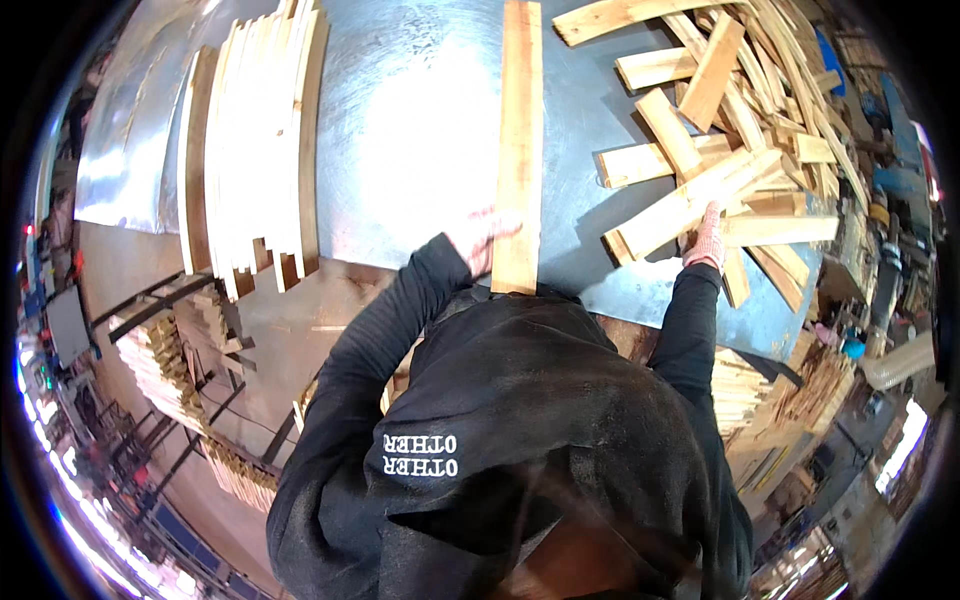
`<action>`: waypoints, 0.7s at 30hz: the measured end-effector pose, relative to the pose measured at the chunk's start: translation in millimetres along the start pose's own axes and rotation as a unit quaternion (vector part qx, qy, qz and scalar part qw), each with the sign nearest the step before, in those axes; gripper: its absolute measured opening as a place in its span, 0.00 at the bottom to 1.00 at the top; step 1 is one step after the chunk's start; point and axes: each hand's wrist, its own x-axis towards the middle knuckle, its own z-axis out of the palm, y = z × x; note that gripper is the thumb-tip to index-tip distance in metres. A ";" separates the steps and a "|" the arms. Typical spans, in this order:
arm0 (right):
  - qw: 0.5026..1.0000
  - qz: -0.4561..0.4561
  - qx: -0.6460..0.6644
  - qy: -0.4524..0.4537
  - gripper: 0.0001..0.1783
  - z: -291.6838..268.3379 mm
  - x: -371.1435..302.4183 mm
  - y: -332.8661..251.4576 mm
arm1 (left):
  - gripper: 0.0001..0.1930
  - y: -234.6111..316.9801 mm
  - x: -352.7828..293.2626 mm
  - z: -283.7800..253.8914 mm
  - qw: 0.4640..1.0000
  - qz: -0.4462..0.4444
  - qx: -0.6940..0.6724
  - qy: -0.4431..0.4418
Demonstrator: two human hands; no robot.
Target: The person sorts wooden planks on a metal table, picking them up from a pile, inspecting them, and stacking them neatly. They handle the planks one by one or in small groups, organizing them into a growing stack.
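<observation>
A long pale wooden board (518, 150) lies lengthwise on the metal tabletop, its near end close to my body. My left hand (472, 243), in a light pinkish glove, is closed on the board's left edge near that end; the glove is partly washed out by glare. To the right, my gloved right hand (706, 242) grips the near edge of a shorter wooden board (690, 205) that slants across a loose pile. Some of the right fingers are hidden by the wood. Other short boards (780, 231) lie beside and beyond this hand.
A row of long boards (262, 140) stands side by side at the left of the metal table (400, 200). The jumbled wood pile (760, 80) covers the table's right side. Stacked wood (160, 370) sits on a rack below left, with another stack (740, 390) below right.
</observation>
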 end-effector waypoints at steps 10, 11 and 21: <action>0.968 -0.235 0.085 -0.025 0.25 -3.7 -102.3 -8.7 | 0.23 1.2 -26.8 17.1 0.982 0.078 0.152 0.083; 0.961 -0.259 0.077 -0.059 0.25 1.7 -116.2 -0.5 | 0.24 3.1 -22.4 18.1 0.973 0.088 0.183 0.108; 0.710 -0.587 -0.337 -0.196 0.35 34.3 -185.7 1.4 | 0.20 -32.0 67.5 54.0 0.987 0.086 0.061 0.120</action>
